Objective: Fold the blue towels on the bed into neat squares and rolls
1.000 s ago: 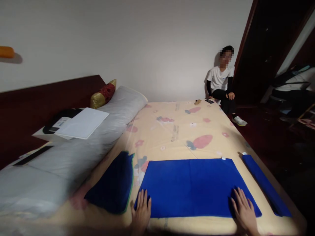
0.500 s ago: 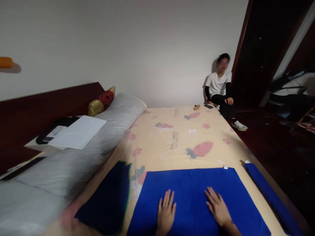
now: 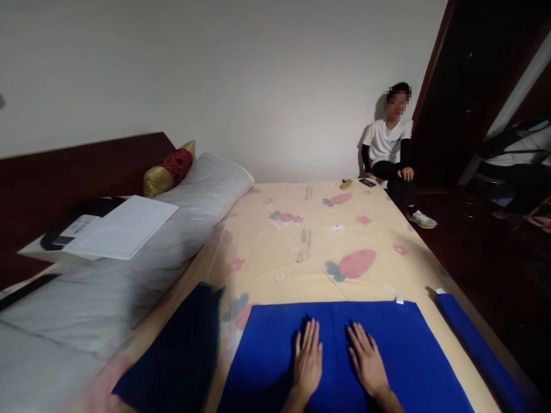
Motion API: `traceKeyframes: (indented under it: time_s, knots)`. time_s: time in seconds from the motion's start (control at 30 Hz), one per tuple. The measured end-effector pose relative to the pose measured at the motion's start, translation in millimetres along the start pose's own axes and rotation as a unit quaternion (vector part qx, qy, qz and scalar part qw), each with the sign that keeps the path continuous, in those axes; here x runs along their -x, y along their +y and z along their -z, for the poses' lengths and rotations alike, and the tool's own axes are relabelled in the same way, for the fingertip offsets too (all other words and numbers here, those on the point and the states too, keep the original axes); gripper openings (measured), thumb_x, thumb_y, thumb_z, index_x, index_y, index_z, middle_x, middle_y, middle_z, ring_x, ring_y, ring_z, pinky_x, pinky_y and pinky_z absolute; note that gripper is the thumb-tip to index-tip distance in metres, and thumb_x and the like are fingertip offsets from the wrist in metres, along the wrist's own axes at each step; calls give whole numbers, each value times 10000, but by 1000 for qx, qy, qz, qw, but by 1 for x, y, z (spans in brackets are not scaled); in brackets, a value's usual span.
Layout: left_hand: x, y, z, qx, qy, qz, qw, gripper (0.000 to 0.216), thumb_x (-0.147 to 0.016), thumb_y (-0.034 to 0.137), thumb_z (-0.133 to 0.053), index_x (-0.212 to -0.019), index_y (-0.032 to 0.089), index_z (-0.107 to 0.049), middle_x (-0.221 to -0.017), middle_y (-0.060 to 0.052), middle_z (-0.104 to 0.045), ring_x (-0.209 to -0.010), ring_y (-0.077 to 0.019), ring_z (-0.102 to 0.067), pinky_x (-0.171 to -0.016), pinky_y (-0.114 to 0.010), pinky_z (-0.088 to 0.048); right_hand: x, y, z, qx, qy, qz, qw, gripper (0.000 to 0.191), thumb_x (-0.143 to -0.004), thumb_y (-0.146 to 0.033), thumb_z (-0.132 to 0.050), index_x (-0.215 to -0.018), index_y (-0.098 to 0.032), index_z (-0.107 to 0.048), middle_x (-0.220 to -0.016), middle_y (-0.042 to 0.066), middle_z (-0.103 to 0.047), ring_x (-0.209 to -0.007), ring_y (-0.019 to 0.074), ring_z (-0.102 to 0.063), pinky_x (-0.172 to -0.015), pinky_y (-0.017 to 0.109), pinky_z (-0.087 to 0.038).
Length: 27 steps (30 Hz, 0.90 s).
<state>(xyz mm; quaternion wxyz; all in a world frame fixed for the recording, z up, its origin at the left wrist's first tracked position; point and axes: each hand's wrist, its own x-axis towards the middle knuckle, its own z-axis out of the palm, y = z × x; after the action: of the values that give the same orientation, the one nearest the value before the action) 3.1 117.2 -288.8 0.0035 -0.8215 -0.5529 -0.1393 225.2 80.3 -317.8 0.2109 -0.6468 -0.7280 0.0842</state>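
A bright blue towel (image 3: 413, 350) lies spread flat on the bed near me. My left hand (image 3: 308, 361) rests palm down on its middle, fingers stretched out and close together. Just to the right, my right hand (image 3: 368, 361) also lies flat on the towel, fingers extended. Both hands hold nothing. A darker blue folded cloth (image 3: 176, 355) lies to the left of the towel. A rolled blue towel (image 3: 477, 350) sits along the bed's right edge.
The bed has a yellow flowered sheet (image 3: 318, 241). A long grey pillow (image 3: 129, 269) runs along the left with white papers (image 3: 120, 226) and a red and gold cushion (image 3: 167, 167) on it. A person (image 3: 390, 152) sits at the far corner, with a phone (image 3: 367, 182) beside them.
Both hands slid from the towel's near outer corners toward its middle and further up the cloth. The camera view tilted slightly.
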Motion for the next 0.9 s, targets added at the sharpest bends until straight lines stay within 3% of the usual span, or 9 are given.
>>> traceKeyframes:
  time_s: [0.1,0.17,0.23,0.37,0.47,0.67,0.8,0.9]
  knots:
    - [-29,25,-16,28,-28,-48,998,621,-951,213,-332,-1512,251,-69,-1553,-35,-282,-1412,-222,-319,-1137,-453,-293,-40,-28,-14,-43,-52,56,996,526,-994,-428,-303,-1504,-357,-198,-1559,2,-253,-1427,235,-267,-1133,481,-285]
    - [-38,8,-20,32,-47,-73,996,614,-951,251,-364,-1510,278,-112,-1549,-31,-296,-1403,-226,-338,-1126,-457,-311,-52,-11,-11,-37,-73,77,994,517,-988,-455,-316,-1492,-354,-251,-1555,6,-273,-1423,231,-280,-1135,473,-281]
    - [-38,-35,-19,14,-54,-57,997,575,-953,277,-366,-1501,311,-193,-1541,-22,-320,-1394,-225,-355,-1117,-464,-316,-51,33,1,-2,-63,58,996,525,-977,-498,-326,-1475,-334,-315,-1540,26,-320,-1412,235,-306,-1129,473,-289]
    - [-19,-148,-7,-74,28,145,986,512,-952,338,-321,-1459,278,-366,-1492,-71,-420,-1368,-265,-395,-1103,-527,-290,-21,152,34,111,35,-77,990,606,-954,-570,-284,-1468,-258,-360,-1516,79,-372,-1405,277,-318,-1120,536,-269]
    - [-5,-198,-2,-93,60,165,980,527,-948,378,-306,-1446,240,-405,-1481,-94,-439,-1361,-269,-405,-1128,-524,-236,0,202,46,152,46,-106,982,671,-943,-579,-265,-1494,-198,-301,-1529,77,-349,-1428,269,-266,-1138,519,-246]
    - [-4,-196,2,-96,57,141,984,536,-943,357,-298,-1448,213,-409,-1484,-102,-433,-1372,-265,-388,-1139,-505,-210,4,201,46,182,34,-102,977,682,-936,-565,-239,-1507,-193,-263,-1554,58,-300,-1447,248,-216,-1157,504,-197]
    - [-9,-193,12,-104,54,153,981,531,-950,361,-276,-1420,189,-453,-1465,-123,-455,-1345,-273,-426,-1142,-530,-179,-2,202,53,178,33,-112,977,662,-936,-551,-234,-1469,-177,-356,-1526,79,-355,-1430,258,-265,-1145,522,-213]
    - [-15,-167,16,-105,61,148,982,521,-955,355,-283,-1443,224,-408,-1473,-92,-449,-1363,-283,-397,-1146,-564,-134,-13,177,51,171,76,-133,973,642,-950,-511,-219,-1400,-122,-462,-1504,136,-381,-1417,298,-288,-1132,561,-211]
